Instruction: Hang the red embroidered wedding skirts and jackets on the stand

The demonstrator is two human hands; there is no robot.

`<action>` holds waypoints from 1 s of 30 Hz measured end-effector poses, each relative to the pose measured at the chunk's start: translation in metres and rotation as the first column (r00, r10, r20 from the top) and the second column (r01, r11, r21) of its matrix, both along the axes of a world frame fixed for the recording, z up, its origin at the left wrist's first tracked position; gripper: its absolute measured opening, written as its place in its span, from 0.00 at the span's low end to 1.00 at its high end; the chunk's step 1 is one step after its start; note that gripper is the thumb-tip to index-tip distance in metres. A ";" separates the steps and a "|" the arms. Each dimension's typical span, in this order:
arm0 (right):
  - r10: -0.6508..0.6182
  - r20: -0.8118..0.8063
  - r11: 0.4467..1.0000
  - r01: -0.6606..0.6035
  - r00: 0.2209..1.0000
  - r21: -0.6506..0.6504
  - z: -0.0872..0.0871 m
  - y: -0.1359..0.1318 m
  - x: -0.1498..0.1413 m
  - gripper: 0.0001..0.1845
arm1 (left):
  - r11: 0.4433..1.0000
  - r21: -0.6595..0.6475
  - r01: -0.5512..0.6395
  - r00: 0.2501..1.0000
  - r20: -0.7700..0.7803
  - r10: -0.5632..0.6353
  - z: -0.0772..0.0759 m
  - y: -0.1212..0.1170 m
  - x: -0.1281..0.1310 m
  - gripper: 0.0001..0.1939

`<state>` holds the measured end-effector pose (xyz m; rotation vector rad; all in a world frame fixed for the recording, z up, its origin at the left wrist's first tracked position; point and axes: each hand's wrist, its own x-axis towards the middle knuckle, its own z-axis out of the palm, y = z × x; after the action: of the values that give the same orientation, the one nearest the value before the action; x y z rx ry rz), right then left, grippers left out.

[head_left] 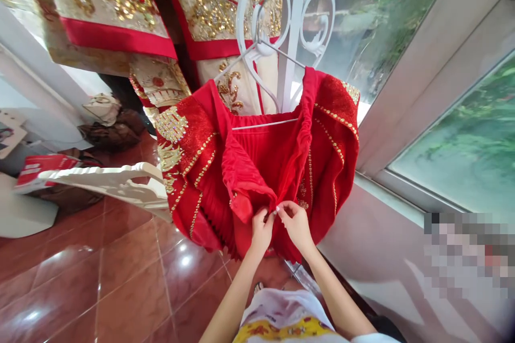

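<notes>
Landmark: white metal scrollwork [287,32].

- Just in front of and below the scrollwork, a bright red pleated cloth garment with gold beaded trim [211,155] is hanging on a thin white wire hanger [265,124], its front opening facing the wearer of the camera.
- Below the scrollwork, both hands are working at the lower end of that opening. Left hand [261,233] is pinching red cloth, fingers narrow; right hand [296,225] is pinching the facing edge, fingertips nearly meeting the left's. Whether a small fastener is sitting between them, cannot tell.
- Left of and behind the scrollwork, cream cloth garments with gold sequins and red hems [104,0] are hanging.

Risks (judged):
- Shoulder straps are resting on slim wire; a hard downward tug could be slipping one off or unseating the hook.
- Nothing is visibly bracing the garment from below, so swinging could be pulling the edges out of a small pinch.
- Left front edge is folding outward; bunched pleats could be leaving the two sides misaligned.
- Raised beading could be snagging if brushed against the metal.

Writing: white marks are showing on a red flat-sided package [44,166], low and far left of the scrollwork; too blurred for reading. No brand or label is legible.
</notes>
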<state>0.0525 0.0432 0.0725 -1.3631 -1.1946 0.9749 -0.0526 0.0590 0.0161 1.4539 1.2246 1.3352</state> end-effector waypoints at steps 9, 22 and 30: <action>0.085 -0.054 0.993 -0.089 0.995 -0.077 0.004 0.001 0.000 0.11 | 0.994 0.044 -0.103 0.989 -0.098 0.107 -0.003 -0.008 0.010 0.06; 0.142 -0.559 0.940 -0.288 0.817 -0.182 0.086 0.018 -0.005 0.13 | 0.942 0.162 -0.295 0.873 -0.354 0.334 -0.010 -0.005 0.014 0.11; 0.195 -0.464 0.980 -0.184 0.864 0.068 0.113 0.023 -0.011 0.14 | 0.881 0.327 -0.343 0.767 -0.444 0.463 0.039 -0.002 0.019 0.16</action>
<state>0.0419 0.0665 0.1855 -0.9227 -0.9699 1.3399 -0.0334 0.0566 0.0554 1.8604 1.8731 1.4525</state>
